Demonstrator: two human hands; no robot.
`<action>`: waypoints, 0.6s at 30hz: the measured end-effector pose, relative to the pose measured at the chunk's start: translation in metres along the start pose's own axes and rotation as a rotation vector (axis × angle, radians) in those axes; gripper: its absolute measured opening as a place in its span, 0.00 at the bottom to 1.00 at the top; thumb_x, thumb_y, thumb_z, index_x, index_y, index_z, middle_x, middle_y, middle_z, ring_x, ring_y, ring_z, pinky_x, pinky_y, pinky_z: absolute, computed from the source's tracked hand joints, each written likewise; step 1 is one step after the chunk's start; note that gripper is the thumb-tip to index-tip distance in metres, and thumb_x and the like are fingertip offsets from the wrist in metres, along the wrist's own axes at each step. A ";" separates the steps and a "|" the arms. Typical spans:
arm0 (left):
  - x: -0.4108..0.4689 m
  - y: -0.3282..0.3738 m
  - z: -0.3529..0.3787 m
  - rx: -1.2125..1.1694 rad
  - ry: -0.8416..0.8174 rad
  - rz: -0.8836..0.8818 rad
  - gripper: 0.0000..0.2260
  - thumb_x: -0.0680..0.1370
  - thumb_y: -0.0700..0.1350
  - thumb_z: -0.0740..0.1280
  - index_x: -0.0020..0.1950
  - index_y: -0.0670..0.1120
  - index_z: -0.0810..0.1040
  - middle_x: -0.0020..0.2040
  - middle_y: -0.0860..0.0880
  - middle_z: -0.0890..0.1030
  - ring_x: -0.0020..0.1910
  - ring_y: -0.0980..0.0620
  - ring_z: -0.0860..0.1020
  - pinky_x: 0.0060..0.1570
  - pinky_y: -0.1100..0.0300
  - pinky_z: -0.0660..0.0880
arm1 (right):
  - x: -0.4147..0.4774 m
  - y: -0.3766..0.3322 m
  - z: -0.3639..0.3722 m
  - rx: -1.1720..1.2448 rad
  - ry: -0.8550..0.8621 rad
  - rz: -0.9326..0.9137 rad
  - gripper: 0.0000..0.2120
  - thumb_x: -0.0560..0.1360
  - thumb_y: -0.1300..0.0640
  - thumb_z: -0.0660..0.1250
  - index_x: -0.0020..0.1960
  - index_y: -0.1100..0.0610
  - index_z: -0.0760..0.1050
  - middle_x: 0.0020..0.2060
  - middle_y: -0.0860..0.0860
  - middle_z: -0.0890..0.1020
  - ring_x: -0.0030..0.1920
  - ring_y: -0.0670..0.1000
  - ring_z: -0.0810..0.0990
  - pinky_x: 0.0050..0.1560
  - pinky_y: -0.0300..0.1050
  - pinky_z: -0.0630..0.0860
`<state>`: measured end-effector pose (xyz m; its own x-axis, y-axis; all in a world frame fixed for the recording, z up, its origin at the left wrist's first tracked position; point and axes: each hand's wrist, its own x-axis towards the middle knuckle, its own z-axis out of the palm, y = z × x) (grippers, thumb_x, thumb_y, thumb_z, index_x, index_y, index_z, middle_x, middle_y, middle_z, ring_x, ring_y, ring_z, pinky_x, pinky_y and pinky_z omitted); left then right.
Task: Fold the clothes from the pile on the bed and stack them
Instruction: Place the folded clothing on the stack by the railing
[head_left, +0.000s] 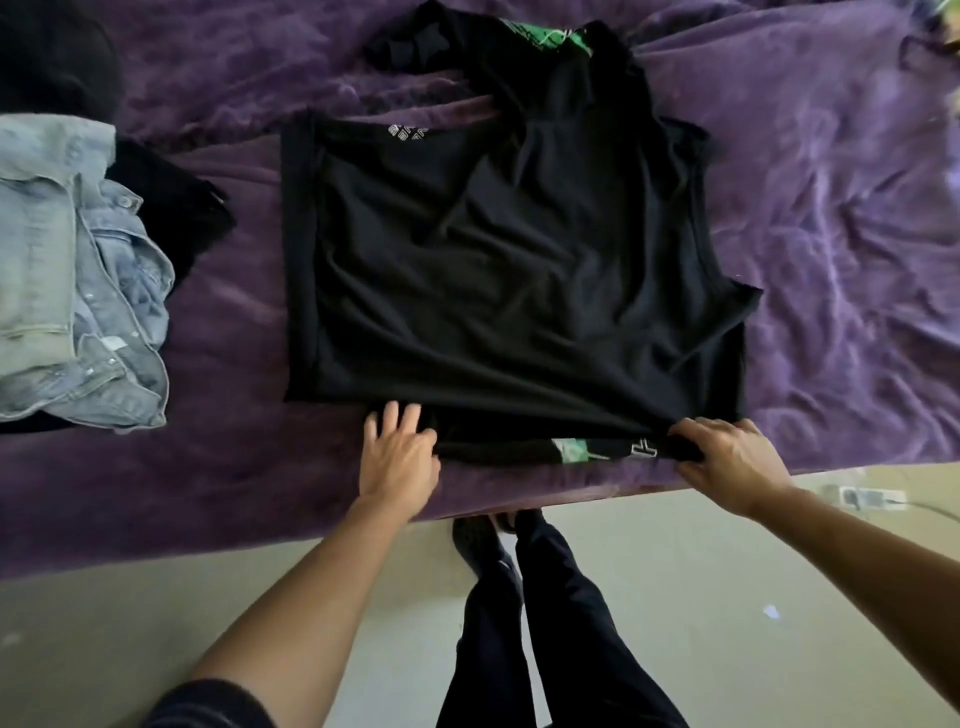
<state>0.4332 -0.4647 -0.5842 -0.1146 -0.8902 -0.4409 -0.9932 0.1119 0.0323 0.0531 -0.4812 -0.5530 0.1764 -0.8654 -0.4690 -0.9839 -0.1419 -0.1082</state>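
Note:
A black T-shirt (498, 270) with a green print lies spread on the purple bedcover (831, 234), one side folded inward. My right hand (727, 462) grips the shirt's near hem at its right corner, fingers curled round the bunched cloth. At the hem's left part my left hand (397, 452) lies with fingers spread and fairly straight, touching the cloth edge. A stack of folded clothes sits at the left: a light blue denim jacket (67, 280) on top, with a black garment (171, 202) beside and partly under it.
The bed's near edge runs just below my hands, with pale floor beneath. My legs and dark shoes (483, 545) stand by the edge. A dark object (52, 57) lies at the far left corner. Bare bedcover stretches to the right of the shirt.

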 end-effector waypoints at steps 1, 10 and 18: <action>-0.001 -0.004 -0.005 -0.056 0.019 0.045 0.13 0.74 0.51 0.65 0.55 0.49 0.80 0.67 0.50 0.71 0.71 0.46 0.62 0.69 0.49 0.58 | -0.004 0.003 -0.004 0.001 -0.009 0.021 0.13 0.68 0.53 0.72 0.51 0.51 0.78 0.46 0.48 0.82 0.49 0.55 0.81 0.46 0.47 0.66; -0.018 -0.064 -0.079 -0.581 -0.242 -0.132 0.10 0.69 0.44 0.69 0.40 0.53 0.68 0.39 0.52 0.78 0.43 0.47 0.78 0.37 0.58 0.69 | 0.021 0.009 -0.064 0.144 -0.364 0.140 0.10 0.66 0.43 0.75 0.39 0.44 0.76 0.38 0.46 0.80 0.44 0.52 0.80 0.42 0.43 0.72; 0.082 -0.095 -0.109 -0.121 0.041 -0.345 0.22 0.74 0.46 0.69 0.67 0.46 0.70 0.62 0.41 0.72 0.61 0.39 0.70 0.58 0.44 0.71 | 0.120 -0.004 -0.097 0.136 0.102 0.204 0.19 0.72 0.52 0.72 0.61 0.55 0.76 0.54 0.58 0.80 0.57 0.62 0.76 0.53 0.54 0.73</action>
<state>0.5162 -0.5960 -0.5257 0.2295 -0.8835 -0.4083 -0.9685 -0.2490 -0.0056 0.0757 -0.6309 -0.5237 -0.0353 -0.9145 -0.4030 -0.9849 0.1002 -0.1411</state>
